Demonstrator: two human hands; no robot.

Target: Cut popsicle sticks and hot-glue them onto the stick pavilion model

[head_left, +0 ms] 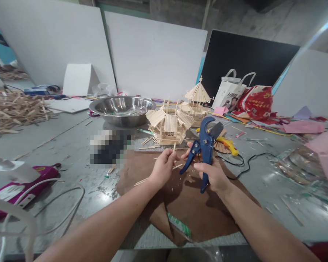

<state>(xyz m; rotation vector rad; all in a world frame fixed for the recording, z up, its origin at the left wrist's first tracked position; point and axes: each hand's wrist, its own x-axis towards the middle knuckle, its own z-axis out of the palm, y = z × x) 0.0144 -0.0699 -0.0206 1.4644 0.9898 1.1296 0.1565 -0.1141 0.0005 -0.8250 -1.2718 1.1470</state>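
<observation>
My left hand (164, 165) is closed in a pinch on a short wooden stick (174, 147), which points upward from the fingertips. A blue pipe cutter (207, 143) with a curved jaw and a metal blade is held in my right hand (211, 173), its jaws apart and facing up. Both hands are over a brown cloth (199, 218) on the table, with a few loose sticks lying on it. Just beyond them stands a small pavilion model (170, 123) made of sticks. Behind it is a second stick model (198, 94) with a pointed roof.
A steel basin (123, 111) sits behind the models' left side. At far left lies a heap of sticks (16, 111), nearer me a magenta power strip (24, 189) with cables. To the right are a yellow glue gun (228, 145), a red bag (255, 102) and clear plastic packaging (297, 163).
</observation>
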